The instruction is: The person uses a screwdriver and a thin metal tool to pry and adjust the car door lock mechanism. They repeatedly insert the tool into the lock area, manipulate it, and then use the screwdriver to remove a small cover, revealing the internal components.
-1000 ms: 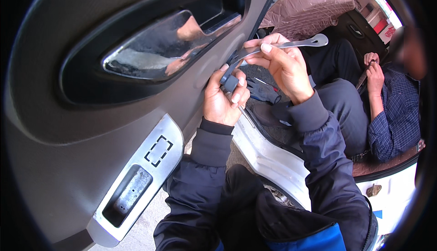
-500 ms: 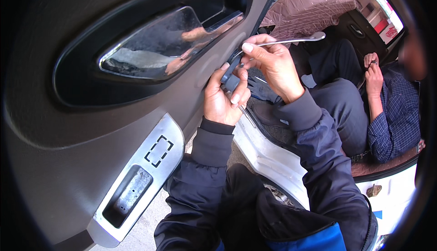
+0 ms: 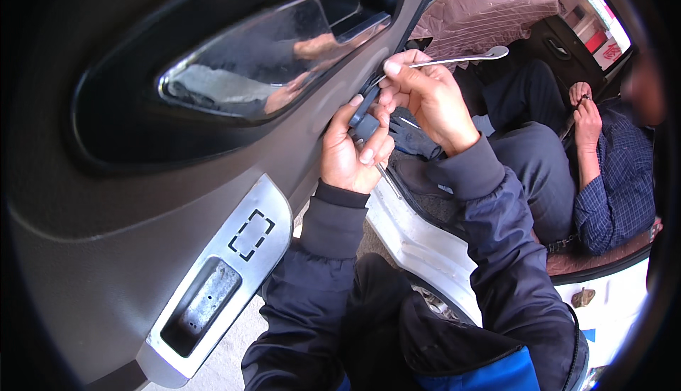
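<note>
My left hand (image 3: 345, 155) is closed around a small dark grey plastic part (image 3: 365, 125) at the edge of the brown door panel (image 3: 298, 146). Below its fingers a thin metal rod (image 3: 388, 178) pokes out; where it begins is hidden. Close beside it, my right hand (image 3: 441, 111) pinches a slim metal pry tool (image 3: 464, 57) with a flattened, rounded end pointing right. The tool's other end runs toward the plastic part, and my fingers hide most of their meeting point.
A shiny inner door handle (image 3: 248, 61) sits in a black recess at upper left. Lower down is a silver armrest plate (image 3: 241, 238) with a hollow. The white door sill (image 3: 418, 238) lies below my hands. At right another person (image 3: 613, 178) sits inside, near a quilted seat (image 3: 489, 4).
The door panel has shifted slightly in view. Both hands have moved a little to the right, keeping the same holds on the plastic part and the pry tool.
</note>
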{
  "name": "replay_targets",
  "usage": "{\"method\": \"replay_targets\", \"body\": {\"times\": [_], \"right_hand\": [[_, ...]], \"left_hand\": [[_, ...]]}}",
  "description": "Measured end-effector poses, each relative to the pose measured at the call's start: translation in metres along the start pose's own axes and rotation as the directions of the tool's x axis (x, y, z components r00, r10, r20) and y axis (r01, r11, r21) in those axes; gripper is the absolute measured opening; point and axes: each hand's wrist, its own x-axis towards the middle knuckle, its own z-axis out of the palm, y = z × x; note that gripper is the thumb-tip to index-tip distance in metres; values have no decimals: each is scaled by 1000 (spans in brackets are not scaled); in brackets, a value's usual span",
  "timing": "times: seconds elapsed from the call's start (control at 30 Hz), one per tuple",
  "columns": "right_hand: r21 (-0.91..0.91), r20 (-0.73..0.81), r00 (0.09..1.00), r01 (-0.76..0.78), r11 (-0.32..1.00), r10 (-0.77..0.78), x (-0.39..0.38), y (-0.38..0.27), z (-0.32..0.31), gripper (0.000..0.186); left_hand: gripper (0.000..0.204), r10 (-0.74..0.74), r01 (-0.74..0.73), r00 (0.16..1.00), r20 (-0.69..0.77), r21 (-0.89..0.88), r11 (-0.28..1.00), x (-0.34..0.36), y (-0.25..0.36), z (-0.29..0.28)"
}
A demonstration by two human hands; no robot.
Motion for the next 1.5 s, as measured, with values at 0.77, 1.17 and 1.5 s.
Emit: {"method": "replay_targets", "body": {"times": [0.77,1.17,1.5], "right_hand": [[-23,-8,998,-64,998,64,3,4,3,19],[-106,-20,998,55,993,-58,-1,0,12,18],[-240,26,999,49,969,-44,12,-1,3,18]], "left_hand": [[33,75,-77,995,-64,-44,996,0,-6,0],[29,76,-74,992,-97,24,997,1,-3,9],[30,66,-66,987,-147,6,998,2,1,2]]}}
